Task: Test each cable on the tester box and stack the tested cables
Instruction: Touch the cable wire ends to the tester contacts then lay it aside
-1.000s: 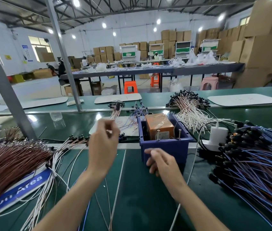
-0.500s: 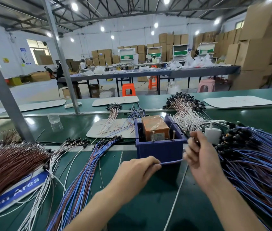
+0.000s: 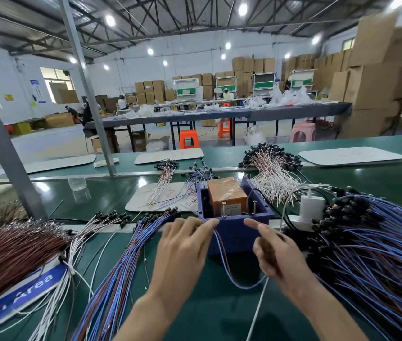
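Observation:
A blue tester box point(image 3: 234, 232) with an orange unit point(image 3: 227, 196) inside and two metal pins stands mid-bench. My left hand point(image 3: 182, 249) pinches one end of a blue-brown cable point(image 3: 222, 264) at the box's front left rim. The cable droops in a loop to my right hand point(image 3: 273, 252), which holds its other end with curled fingers, index finger pointing at the box. A stack of blue cables point(image 3: 121, 262) lies left of my hands. A large pile of blue cables with black plugs point(image 3: 372, 254) lies on the right.
Brown wires point(image 3: 5, 252) and white cables point(image 3: 79, 242) lie at the left over a blue sign. A white charger point(image 3: 312, 207) sits right of the box, white cables point(image 3: 273, 178) and a white tray point(image 3: 160, 199) behind it. A steel post point(image 3: 5, 153) rises at left.
My left hand rose from the bench to the box's front left rim with one cable end. My right hand came in from the right pile toward the box; the cable now hangs in a loop.

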`<state>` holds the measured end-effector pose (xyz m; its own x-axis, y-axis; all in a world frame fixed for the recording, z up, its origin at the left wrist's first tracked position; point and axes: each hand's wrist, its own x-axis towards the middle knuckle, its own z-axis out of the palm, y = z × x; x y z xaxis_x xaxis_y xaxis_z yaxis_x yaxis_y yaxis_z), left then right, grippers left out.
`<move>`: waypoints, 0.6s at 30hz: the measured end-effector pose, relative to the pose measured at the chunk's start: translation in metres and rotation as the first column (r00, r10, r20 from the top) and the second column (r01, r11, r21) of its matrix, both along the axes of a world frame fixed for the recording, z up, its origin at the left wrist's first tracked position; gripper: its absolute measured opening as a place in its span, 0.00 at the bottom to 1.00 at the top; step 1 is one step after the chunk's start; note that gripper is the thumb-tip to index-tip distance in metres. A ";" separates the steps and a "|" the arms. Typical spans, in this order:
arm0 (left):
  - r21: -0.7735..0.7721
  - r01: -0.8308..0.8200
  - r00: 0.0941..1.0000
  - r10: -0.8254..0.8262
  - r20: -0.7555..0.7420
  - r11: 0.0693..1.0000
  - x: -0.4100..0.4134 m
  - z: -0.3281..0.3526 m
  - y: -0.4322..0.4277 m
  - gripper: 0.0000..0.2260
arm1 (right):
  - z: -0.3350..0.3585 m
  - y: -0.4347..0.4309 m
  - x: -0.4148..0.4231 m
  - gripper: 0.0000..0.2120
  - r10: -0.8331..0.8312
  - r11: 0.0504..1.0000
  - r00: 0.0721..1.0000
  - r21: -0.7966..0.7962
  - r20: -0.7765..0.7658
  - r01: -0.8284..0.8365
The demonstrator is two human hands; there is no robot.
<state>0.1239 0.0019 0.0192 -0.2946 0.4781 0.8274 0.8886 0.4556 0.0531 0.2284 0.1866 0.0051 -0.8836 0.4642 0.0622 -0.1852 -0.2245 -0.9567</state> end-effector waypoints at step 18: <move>0.231 0.251 0.778 -0.338 0.530 0.940 0.031 -0.060 0.034 0.10 | -0.035 -0.018 -0.018 0.12 -0.003 0.995 1.000 -0.103 0.004 0.004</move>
